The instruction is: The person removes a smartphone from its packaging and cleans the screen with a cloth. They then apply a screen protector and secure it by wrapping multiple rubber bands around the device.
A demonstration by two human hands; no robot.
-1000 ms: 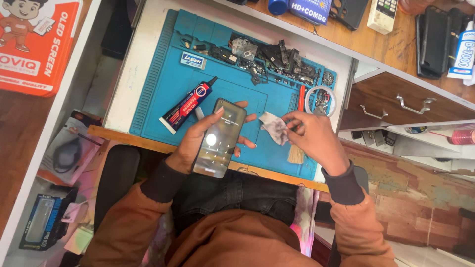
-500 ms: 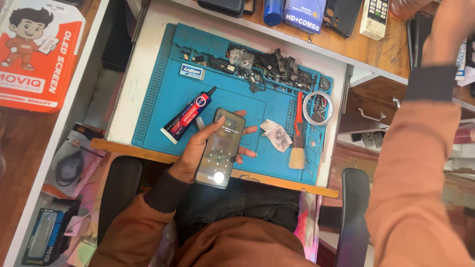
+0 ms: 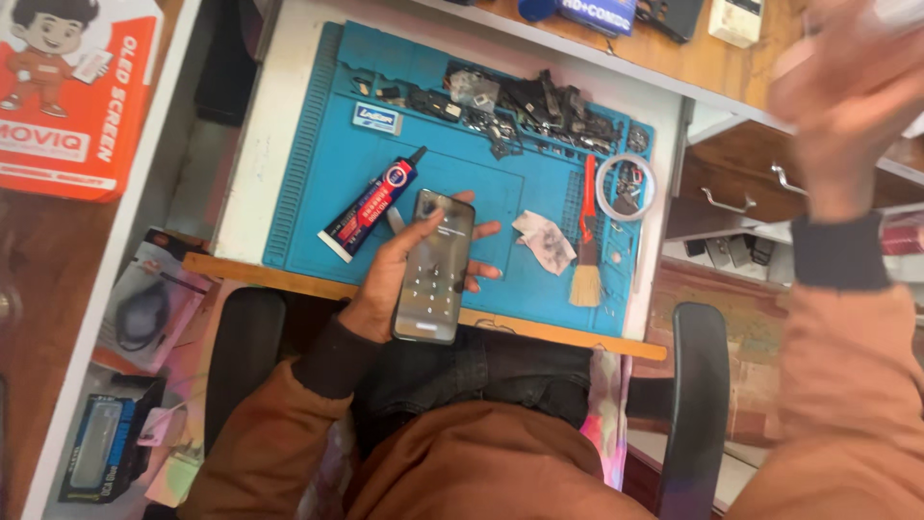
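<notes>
Blue mat [image 3: 318,173] on white surface [image 3: 262,144], center frame. Left hand [image 3: 399,279] gripping phone [image 3: 435,265], lower center. Right hand [image 3: 847,91] upper right, blurred, grip unclear. Prob. best keeping phone flat w/ thumb off screen.

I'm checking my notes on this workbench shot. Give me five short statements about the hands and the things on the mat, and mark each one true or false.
1. The left hand holds a phone screen up. True.
2. The right hand rests on the blue mat. False: it is raised off to the right, blurred, away from the mat.
3. A glue tube lies on the mat to the left of the phone. True.
4. The brush is held in the left hand. False: it lies on the mat, untouched, beside a crumpled cloth.
5. A roll of tape sits near the mat's right edge. True.
</notes>
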